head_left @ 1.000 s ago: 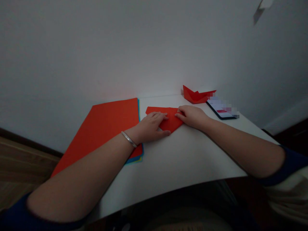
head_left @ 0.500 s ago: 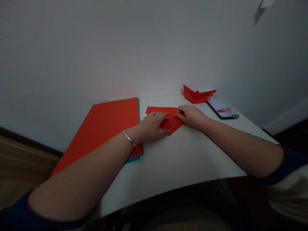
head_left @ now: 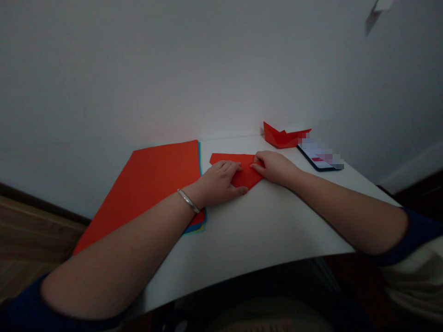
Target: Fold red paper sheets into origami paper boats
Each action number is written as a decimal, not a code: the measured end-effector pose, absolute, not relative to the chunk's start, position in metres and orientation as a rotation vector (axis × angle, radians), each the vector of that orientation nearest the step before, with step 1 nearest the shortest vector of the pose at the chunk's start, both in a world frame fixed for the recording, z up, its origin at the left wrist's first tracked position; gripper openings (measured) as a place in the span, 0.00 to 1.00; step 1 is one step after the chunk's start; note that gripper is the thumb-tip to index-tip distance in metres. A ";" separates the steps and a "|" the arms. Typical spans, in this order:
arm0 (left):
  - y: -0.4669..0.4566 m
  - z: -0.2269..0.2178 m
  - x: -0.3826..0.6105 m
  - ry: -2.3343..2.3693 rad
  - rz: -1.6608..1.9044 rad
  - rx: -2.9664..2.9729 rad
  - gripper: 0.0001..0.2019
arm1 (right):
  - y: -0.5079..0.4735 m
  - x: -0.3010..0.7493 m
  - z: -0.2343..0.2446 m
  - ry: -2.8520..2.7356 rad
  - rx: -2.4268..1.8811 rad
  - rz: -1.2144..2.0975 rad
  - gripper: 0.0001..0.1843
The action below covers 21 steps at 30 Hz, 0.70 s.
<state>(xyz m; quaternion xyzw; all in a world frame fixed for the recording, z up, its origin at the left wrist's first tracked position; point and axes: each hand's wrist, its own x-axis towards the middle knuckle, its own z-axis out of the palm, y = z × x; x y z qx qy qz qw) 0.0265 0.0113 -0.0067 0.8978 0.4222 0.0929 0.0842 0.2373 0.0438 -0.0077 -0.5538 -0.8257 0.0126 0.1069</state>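
Note:
A folded piece of red paper [head_left: 246, 171] lies on the white table, its wide edge toward the wall and a point toward me. My left hand [head_left: 221, 183] rests on its left part, fingers stretched out and thumb spread near the lower point. The right edge of the paper is pinched between the thumb and curled fingers of my right hand [head_left: 275, 167]. Both hands cover parts of the paper, so its full outline is hidden.
To the left lies a stack of large coloured sheets [head_left: 155, 180], red on top with blue and yellow edges below. A folded red paper boat [head_left: 282, 138] stands at the back right by the wall, beside a phone [head_left: 320, 157]. The table [head_left: 263, 230] ends close to my body.
My left hand has shifted slightly to the right, its thumb now over the paper's lower point. My right hand has stayed in place.

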 end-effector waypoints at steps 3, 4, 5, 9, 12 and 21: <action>0.011 -0.006 0.026 1.245 0.280 2.693 0.33 | 0.044 0.237 -0.008 -2.425 -1.641 0.035 0.11; 0.011 -0.006 0.026 1.238 0.280 2.704 0.33 | 0.044 0.237 -0.009 -2.422 -1.651 0.034 0.12; 0.011 -0.006 0.026 1.233 0.278 2.717 0.33 | 0.044 0.237 -0.008 -2.418 -1.663 0.032 0.12; 0.011 -0.007 0.026 1.231 0.248 2.760 0.33 | 0.043 0.236 -0.008 -2.409 -1.716 0.016 0.14; 0.012 -0.008 0.025 1.227 0.232 2.781 0.33 | 0.043 0.235 -0.008 -2.409 -1.732 0.005 0.14; 0.009 -0.007 0.027 1.223 0.154 2.877 0.32 | 0.042 0.233 -0.007 -2.403 -1.741 -0.023 0.14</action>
